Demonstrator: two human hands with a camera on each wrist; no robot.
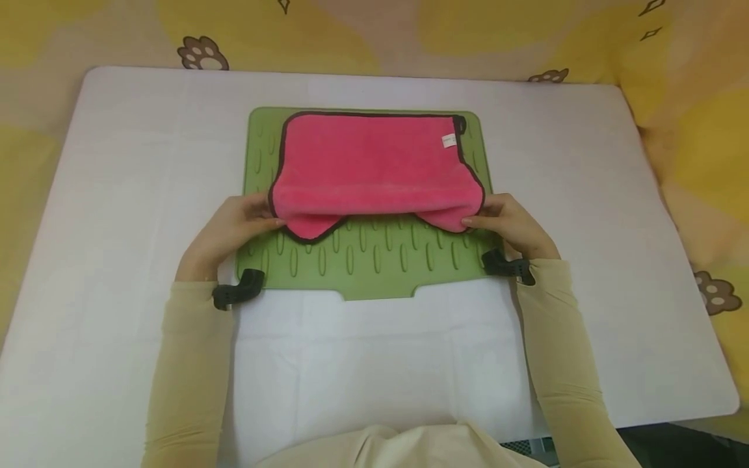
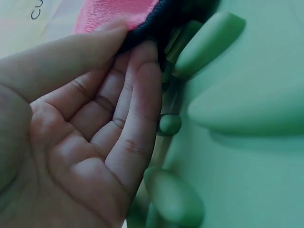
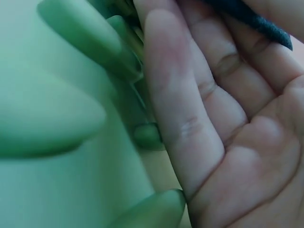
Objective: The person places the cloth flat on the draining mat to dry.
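Observation:
A pink towel (image 1: 374, 162) with a dark edging lies across the upper part of a green ridged mat (image 1: 374, 279). Its near part is raised into a fold, and two corners hang toward the person. At the towel's left edge, my left hand (image 1: 225, 231) pinches the cloth between thumb and fingers; the left wrist view shows the thumb over the dark edging (image 2: 142, 28). My right hand (image 1: 517, 224) pinches the right edge the same way. In the right wrist view only a strip of edging (image 3: 256, 21) shows by the fingers, and the thumb is mostly cut off.
The mat lies on a white table (image 1: 374, 351), with a tab on its near edge. A small white label (image 1: 448, 140) and a dark loop (image 1: 460, 123) sit at the towel's far right corner. Yellow patterned fabric (image 1: 328, 32) surrounds the table. Black wrist devices (image 1: 238, 290) hang over the mat's edges.

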